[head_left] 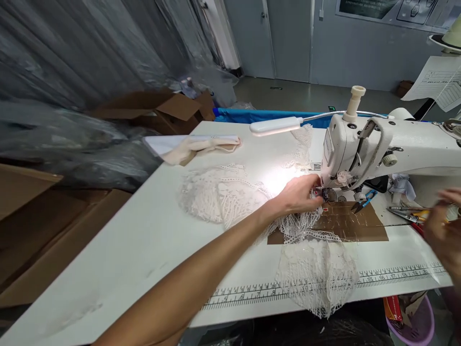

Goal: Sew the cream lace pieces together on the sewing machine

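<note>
The left hand (298,194) is at the needle area of the sewing machine (347,144), palm down, with its fingertips partly hidden by the machine head; whether they pinch anything I cannot tell. The lace (317,269) lies just beside and below that hand, running over a brown sheet (360,223), across the printed ruler (245,295) and over the table's near edge. The right hand (441,228) is blurred at the right edge, near some hand tools (405,215); its grip cannot be told either. Blue snips (365,201) lie between the two hands.

More lace (230,194) is heaped left of the machine, under the lamp (276,126), and a cream cloth (201,148) lies at the table's far left corner.

Below the table (144,269) at right, a purple basket (427,319) holds a red packet (392,308) and brownish scraps. An open carton (90,233) stands at the left, its inside brown and shadowed. Beyond the far corner is another box (180,106), flaps spread, with clear plastic about its top; its contents are hard to make out.
</note>
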The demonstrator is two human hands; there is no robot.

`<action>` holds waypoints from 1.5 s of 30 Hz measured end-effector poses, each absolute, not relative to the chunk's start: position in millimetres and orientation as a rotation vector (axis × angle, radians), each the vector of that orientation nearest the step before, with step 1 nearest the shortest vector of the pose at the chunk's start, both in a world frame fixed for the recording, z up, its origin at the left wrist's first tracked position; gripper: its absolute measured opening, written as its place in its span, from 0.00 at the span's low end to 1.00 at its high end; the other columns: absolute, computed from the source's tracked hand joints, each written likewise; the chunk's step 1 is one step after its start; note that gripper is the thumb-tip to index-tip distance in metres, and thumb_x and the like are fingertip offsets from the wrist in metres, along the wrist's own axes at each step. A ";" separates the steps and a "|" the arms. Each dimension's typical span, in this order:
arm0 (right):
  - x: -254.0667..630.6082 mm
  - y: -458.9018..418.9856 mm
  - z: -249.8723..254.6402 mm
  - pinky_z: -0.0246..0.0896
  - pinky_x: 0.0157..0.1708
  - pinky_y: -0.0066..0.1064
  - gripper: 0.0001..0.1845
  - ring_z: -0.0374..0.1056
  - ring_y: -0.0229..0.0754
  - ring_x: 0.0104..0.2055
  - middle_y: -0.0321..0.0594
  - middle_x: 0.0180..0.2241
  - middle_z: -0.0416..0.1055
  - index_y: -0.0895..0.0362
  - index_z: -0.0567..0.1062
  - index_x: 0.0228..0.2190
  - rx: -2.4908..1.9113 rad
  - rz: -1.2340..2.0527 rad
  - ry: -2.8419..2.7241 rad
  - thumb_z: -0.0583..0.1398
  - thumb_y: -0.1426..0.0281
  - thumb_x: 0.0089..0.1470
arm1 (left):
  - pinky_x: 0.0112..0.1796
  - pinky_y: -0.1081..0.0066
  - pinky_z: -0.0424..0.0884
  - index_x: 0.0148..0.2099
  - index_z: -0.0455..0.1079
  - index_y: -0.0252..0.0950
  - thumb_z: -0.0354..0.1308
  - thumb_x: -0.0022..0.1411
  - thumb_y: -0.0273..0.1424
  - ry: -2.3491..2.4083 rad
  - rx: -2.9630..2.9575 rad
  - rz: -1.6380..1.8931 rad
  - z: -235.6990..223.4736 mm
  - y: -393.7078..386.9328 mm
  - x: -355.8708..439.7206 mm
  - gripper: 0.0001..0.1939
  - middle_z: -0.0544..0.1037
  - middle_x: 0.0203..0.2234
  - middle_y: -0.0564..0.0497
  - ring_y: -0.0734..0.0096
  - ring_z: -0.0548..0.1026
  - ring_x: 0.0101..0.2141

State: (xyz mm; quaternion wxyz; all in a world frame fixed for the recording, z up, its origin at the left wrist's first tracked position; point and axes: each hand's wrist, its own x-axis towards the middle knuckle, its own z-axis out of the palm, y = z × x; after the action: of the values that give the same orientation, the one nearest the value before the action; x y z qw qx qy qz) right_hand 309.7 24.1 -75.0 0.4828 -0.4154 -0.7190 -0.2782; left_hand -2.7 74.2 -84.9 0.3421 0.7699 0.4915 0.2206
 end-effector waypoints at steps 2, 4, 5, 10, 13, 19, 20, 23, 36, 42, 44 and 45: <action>277.6 18.2 -84.3 0.62 0.36 0.38 0.13 0.69 0.45 0.38 0.41 0.35 0.71 0.52 0.74 0.40 -0.903 -0.567 -1.970 0.58 0.79 0.54 | 0.29 0.65 0.66 0.33 0.67 0.36 0.59 0.51 0.33 1.283 2.226 0.482 -84.1 73.8 -2.0 0.08 0.72 0.31 0.46 0.63 0.70 0.30; 242.5 14.9 -91.4 0.61 0.33 0.35 0.10 0.69 0.41 0.35 0.40 0.34 0.73 0.54 0.73 0.38 -0.784 -0.363 -2.206 0.55 0.77 0.57 | 0.28 0.65 0.64 0.30 0.68 0.36 0.59 0.52 0.37 1.309 2.311 0.481 -84.8 74.8 -0.5 0.09 0.71 0.30 0.46 0.63 0.69 0.30; 227.5 15.2 -94.1 0.62 0.34 0.36 0.09 0.69 0.41 0.35 0.40 0.34 0.74 0.55 0.74 0.37 -0.760 -0.300 -2.275 0.54 0.76 0.58 | 0.29 0.65 0.64 0.30 0.69 0.37 0.59 0.53 0.39 1.324 2.305 0.500 -85.8 75.8 0.2 0.10 0.71 0.30 0.47 0.63 0.69 0.30; 200.4 30.9 -106.9 0.62 0.33 0.35 0.13 0.70 0.42 0.35 0.44 0.36 0.76 0.57 0.78 0.37 -0.845 -0.109 -2.428 0.53 0.73 0.60 | 0.32 0.65 0.65 0.30 0.76 0.39 0.62 0.51 0.38 1.375 2.157 0.611 -96.7 80.5 1.4 0.08 0.76 0.35 0.49 0.62 0.72 0.35; 205.0 39.8 -114.7 0.63 0.31 0.33 0.15 0.69 0.41 0.32 0.44 0.36 0.76 0.56 0.79 0.38 -0.993 -0.003 -2.382 0.53 0.74 0.58 | 0.34 0.63 0.68 0.29 0.77 0.41 0.64 0.49 0.36 1.402 2.066 0.654 -101.9 81.4 1.9 0.06 0.78 0.35 0.50 0.63 0.72 0.35; 205.6 41.8 -119.3 0.66 0.32 0.31 0.15 0.70 0.43 0.35 0.42 0.35 0.75 0.54 0.81 0.36 -1.102 0.128 -2.289 0.54 0.74 0.55 | 0.38 0.58 0.70 0.26 0.76 0.38 0.63 0.51 0.31 1.495 1.875 0.626 -97.7 77.0 8.6 0.04 0.74 0.32 0.48 0.61 0.72 0.35; 205.2 41.6 -119.4 0.66 0.32 0.31 0.15 0.70 0.43 0.35 0.42 0.35 0.75 0.54 0.81 0.36 -1.104 0.136 -2.282 0.54 0.74 0.55 | 0.38 0.57 0.70 0.25 0.74 0.37 0.61 0.51 0.30 1.507 1.900 0.592 -95.9 75.2 10.6 0.05 0.73 0.32 0.47 0.60 0.71 0.35; 205.5 42.0 -120.1 0.66 0.32 0.31 0.15 0.70 0.43 0.34 0.43 0.34 0.75 0.55 0.81 0.36 -1.125 0.144 -2.262 0.54 0.74 0.55 | 0.39 0.57 0.69 0.23 0.66 0.36 0.57 0.52 0.25 1.519 2.049 0.526 -91.3 70.5 15.1 0.06 0.70 0.31 0.47 0.61 0.70 0.35; 200.6 30.9 -123.3 0.69 0.40 0.37 0.18 0.69 0.44 0.40 0.48 0.41 0.73 0.59 0.76 0.45 -0.978 0.256 -2.364 0.50 0.73 0.61 | 0.29 0.68 0.64 0.35 0.65 0.36 0.47 0.59 0.24 1.580 2.244 0.609 -86.2 82.5 -13.8 0.06 0.70 0.39 0.45 0.70 0.67 0.30; 189.7 25.5 -118.4 0.64 0.44 0.44 0.17 0.63 0.49 0.45 0.51 0.46 0.67 0.57 0.73 0.48 -0.973 0.116 -2.579 0.51 0.72 0.62 | 0.30 0.68 0.65 0.36 0.76 0.35 0.54 0.59 0.30 1.337 2.358 0.365 -80.0 78.1 -4.6 0.10 0.76 0.36 0.47 0.68 0.72 0.33; 189.9 23.0 -117.6 0.62 0.46 0.43 0.16 0.61 0.49 0.46 0.50 0.45 0.66 0.57 0.74 0.47 -0.927 0.157 -2.580 0.51 0.72 0.61 | 0.31 0.67 0.65 0.36 0.78 0.35 0.57 0.58 0.32 1.362 2.295 0.407 -84.5 79.0 -2.8 0.09 0.77 0.37 0.46 0.65 0.73 0.35; 190.2 21.8 -117.5 0.62 0.47 0.43 0.16 0.61 0.48 0.46 0.49 0.45 0.66 0.56 0.74 0.47 -0.908 0.179 -2.565 0.52 0.72 0.61 | 0.32 0.67 0.66 0.37 0.78 0.36 0.58 0.58 0.33 1.375 2.246 0.445 -87.4 79.6 -2.3 0.09 0.77 0.38 0.46 0.65 0.73 0.35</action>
State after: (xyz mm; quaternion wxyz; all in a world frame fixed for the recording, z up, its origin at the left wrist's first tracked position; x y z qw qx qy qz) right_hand 190.2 21.8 -117.5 0.2057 -0.3260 -0.9205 0.0643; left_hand -2.3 79.6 -87.4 0.2334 0.8177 0.5005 0.1620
